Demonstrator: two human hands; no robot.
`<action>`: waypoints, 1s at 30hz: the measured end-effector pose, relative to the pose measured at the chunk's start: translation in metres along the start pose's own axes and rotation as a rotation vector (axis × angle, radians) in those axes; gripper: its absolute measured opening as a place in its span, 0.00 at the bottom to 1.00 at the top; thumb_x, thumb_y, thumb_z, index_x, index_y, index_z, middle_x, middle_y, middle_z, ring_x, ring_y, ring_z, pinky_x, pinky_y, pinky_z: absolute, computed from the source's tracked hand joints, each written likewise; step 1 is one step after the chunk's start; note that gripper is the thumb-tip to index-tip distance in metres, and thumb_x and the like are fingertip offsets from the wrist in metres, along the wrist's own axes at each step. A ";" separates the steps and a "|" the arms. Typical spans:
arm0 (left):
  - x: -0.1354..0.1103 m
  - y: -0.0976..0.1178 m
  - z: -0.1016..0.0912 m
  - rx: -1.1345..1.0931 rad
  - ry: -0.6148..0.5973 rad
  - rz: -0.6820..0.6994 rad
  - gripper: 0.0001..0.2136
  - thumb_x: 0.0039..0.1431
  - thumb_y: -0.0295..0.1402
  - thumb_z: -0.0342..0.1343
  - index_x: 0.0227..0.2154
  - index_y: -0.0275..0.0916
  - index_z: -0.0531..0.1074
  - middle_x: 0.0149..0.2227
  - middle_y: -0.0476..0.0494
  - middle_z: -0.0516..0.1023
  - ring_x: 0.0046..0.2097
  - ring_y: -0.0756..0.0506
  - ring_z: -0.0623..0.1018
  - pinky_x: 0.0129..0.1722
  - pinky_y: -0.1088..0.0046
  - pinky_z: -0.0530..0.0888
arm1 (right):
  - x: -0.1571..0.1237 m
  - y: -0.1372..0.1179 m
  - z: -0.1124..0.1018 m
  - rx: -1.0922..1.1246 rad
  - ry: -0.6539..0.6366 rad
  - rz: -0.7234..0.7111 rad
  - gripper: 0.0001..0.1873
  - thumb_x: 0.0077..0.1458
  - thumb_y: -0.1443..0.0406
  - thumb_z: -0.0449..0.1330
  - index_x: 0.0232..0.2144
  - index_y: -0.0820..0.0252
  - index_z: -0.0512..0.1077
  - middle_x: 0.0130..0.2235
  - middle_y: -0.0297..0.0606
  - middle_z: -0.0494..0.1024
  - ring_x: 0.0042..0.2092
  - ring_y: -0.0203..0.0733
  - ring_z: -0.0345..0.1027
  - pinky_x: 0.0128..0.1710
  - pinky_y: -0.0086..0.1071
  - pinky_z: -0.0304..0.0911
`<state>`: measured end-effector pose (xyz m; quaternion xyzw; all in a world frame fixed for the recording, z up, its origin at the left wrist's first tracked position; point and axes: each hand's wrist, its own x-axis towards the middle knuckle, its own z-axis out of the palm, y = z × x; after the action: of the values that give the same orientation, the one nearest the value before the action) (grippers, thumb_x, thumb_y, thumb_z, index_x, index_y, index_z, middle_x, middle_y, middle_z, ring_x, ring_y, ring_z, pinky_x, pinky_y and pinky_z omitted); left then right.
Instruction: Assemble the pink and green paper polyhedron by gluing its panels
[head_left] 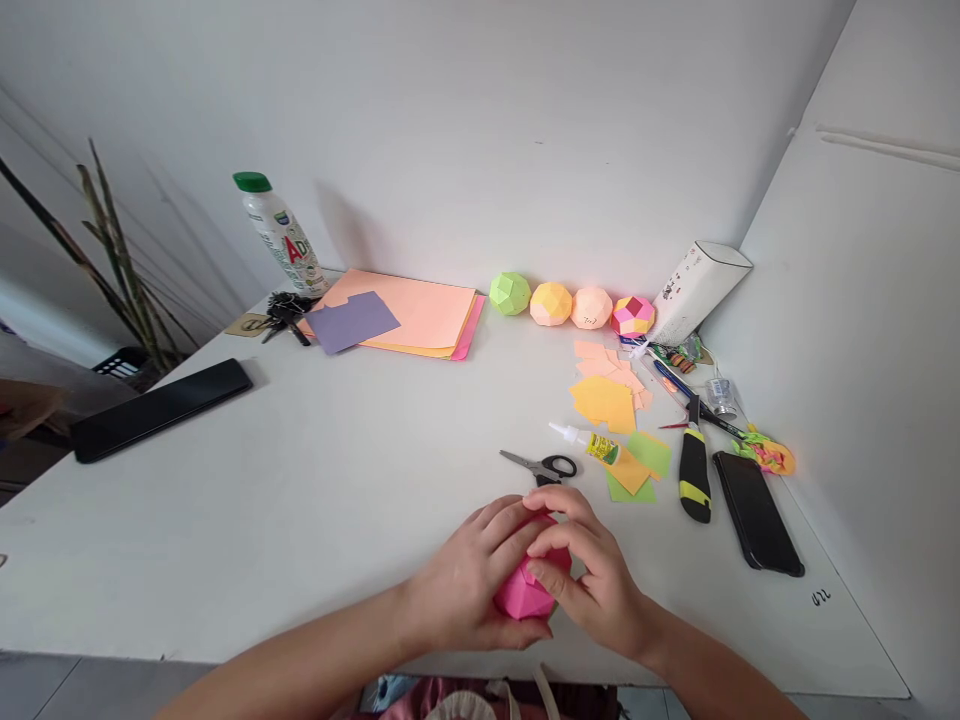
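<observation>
Near the table's front edge, a pink faceted paper ball (pixel 525 597) is held between my two hands. My left hand (pixel 474 572) wraps round its left side, with the thumb below and the fingers over the top. The fingers of my right hand (pixel 592 570) curl over its right side and top, thumb and fingertips on the paper. Much of the ball's upper part is hidden by fingers. Just beyond my hands lie small scissors (pixel 541 467) with black handles, blades slightly apart. A glue bottle (pixel 592 443) rests on its side beside them, partly on paper scraps.
Finished paper balls in green (pixel 510 293), yellow (pixel 551 304), peach (pixel 592 307) and mixed colours (pixel 634 316) line the wall. Paper sheets (pixel 420 300) and a white bottle (pixel 281 235) stand back left. A utility knife (pixel 695 470) and phone (pixel 759 513) lie right; a long black object (pixel 165 408) lies left.
</observation>
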<state>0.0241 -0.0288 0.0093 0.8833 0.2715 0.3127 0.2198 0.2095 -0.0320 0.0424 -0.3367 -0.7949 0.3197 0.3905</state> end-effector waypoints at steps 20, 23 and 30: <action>0.001 -0.001 0.000 -0.001 0.022 0.016 0.33 0.54 0.46 0.58 0.58 0.37 0.56 0.56 0.32 0.68 0.58 0.33 0.68 0.57 0.53 0.70 | 0.001 0.000 -0.001 -0.001 -0.043 -0.021 0.10 0.57 0.74 0.57 0.38 0.54 0.67 0.53 0.40 0.67 0.57 0.46 0.60 0.56 0.40 0.62; 0.001 -0.001 0.000 -0.006 0.017 0.011 0.33 0.54 0.47 0.59 0.58 0.36 0.56 0.56 0.32 0.68 0.59 0.34 0.67 0.57 0.54 0.69 | 0.001 0.000 -0.003 0.002 -0.061 -0.013 0.10 0.57 0.74 0.57 0.38 0.54 0.67 0.53 0.40 0.66 0.58 0.46 0.59 0.57 0.40 0.62; 0.000 -0.001 0.000 -0.026 0.000 0.003 0.33 0.54 0.48 0.58 0.59 0.38 0.55 0.56 0.33 0.67 0.59 0.33 0.67 0.57 0.53 0.68 | 0.002 0.002 -0.004 0.055 -0.102 -0.002 0.10 0.58 0.74 0.58 0.38 0.53 0.68 0.53 0.39 0.66 0.58 0.46 0.60 0.57 0.41 0.62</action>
<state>0.0237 -0.0279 0.0093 0.8808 0.2660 0.3166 0.2306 0.2124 -0.0281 0.0442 -0.3085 -0.8051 0.3577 0.3588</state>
